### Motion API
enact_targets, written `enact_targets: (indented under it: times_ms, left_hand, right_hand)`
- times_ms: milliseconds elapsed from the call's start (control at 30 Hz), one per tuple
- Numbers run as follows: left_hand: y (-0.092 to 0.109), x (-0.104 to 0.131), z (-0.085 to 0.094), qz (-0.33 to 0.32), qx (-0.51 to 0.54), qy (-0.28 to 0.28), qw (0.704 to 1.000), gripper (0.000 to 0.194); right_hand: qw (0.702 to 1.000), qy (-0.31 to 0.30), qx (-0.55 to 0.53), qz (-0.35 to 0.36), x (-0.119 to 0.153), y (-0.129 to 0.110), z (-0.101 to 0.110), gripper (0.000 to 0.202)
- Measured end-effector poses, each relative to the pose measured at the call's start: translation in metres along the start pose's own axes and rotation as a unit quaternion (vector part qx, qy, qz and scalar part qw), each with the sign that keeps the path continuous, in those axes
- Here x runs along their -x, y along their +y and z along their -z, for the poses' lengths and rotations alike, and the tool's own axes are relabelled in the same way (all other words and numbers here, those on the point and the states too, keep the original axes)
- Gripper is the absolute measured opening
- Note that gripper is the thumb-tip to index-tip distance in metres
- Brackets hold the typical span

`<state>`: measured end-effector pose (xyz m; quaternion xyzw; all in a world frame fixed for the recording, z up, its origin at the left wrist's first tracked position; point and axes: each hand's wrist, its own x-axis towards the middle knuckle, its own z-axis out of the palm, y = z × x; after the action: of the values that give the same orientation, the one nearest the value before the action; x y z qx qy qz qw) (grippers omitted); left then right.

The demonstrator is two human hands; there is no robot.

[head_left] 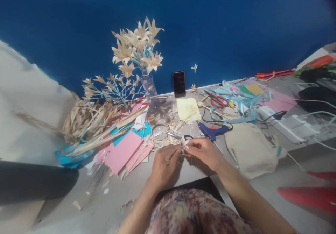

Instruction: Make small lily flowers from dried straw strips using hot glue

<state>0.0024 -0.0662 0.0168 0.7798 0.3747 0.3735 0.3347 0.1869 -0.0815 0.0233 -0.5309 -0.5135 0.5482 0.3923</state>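
Observation:
My left hand (166, 162) and my right hand (203, 151) meet at the table's near side, fingertips almost touching. Between them is a small pale flower piece (184, 143), pinched by both hands; its lower part is hidden by the fingers. Just beyond the hands lie a roll of tape (159, 132) and silver-bladed scissors (174, 135), among pale scraps. A blue glue gun (213, 131) rests beyond my right hand.
Pale flowers (141, 40) stand in a clear vase (149, 87) by the blue wall. A phone (179, 84) leans there. Pink paper (124, 151) and dried husks (86, 120) lie left; red scissors (219, 101), beige cloth (250, 150) and a power strip (280, 123) lie right.

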Motion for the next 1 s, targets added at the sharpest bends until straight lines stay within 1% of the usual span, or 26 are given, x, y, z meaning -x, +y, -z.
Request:
enact_targets:
  times_ms: [67,133,233,333,400,467,567,633,700,767,900,1000]
  left_hand:
    - [0.001,0.000,0.001,0.026,0.029,-0.002,0.999,0.028]
    - [0.002,0.001,0.001,0.066,0.068,-0.003,0.995,0.029]
    - [0.000,0.004,-0.002,0.124,0.159,-0.004,0.979,0.030]
    - [-0.003,0.007,-0.007,0.168,0.256,0.007,0.952,0.030]
    - [-0.004,0.007,-0.009,0.181,0.281,0.019,0.942,0.030]
    - [-0.004,0.006,-0.009,0.163,0.253,0.028,0.953,0.028]
    - [-0.002,0.003,-0.006,0.082,0.149,0.043,0.984,0.021]
    - [0.001,0.001,-0.004,0.032,0.101,0.044,0.993,0.019]
    - [0.003,0.000,-0.002,0.006,0.088,0.043,0.995,0.018]
    - [0.004,0.000,-0.001,0.010,0.101,0.039,0.994,0.018]
    - [0.004,0.001,0.000,0.043,0.143,0.032,0.988,0.022]
    - [0.005,0.002,0.001,0.027,0.126,0.034,0.991,0.022]
  right_hand:
    - [1.000,0.003,-0.011,0.007,0.000,0.001,0.000,0.031]
    - [1.000,0.001,-0.030,0.008,0.000,0.002,0.000,0.036]
    - [0.999,0.002,-0.047,0.016,0.000,0.004,-0.001,0.039]
    - [0.999,0.008,-0.031,0.028,0.002,0.002,-0.002,0.033]
    - [0.999,0.012,-0.013,0.032,0.004,0.000,-0.003,0.023]
    - [0.999,0.025,0.008,0.037,0.005,-0.003,-0.004,0.013]
    - [0.995,0.060,0.048,0.060,0.006,-0.004,-0.006,0.010]
    - [0.991,0.078,0.075,0.077,0.007,-0.005,-0.007,0.009]
    - [0.988,0.088,0.093,0.087,0.008,-0.005,-0.008,0.010]
    - [0.985,0.096,0.102,0.096,0.010,-0.005,-0.009,0.010]
    - [0.980,0.101,0.115,0.124,0.012,-0.005,-0.011,0.010]
    - [0.973,0.113,0.139,0.143,0.012,-0.003,-0.012,0.011]
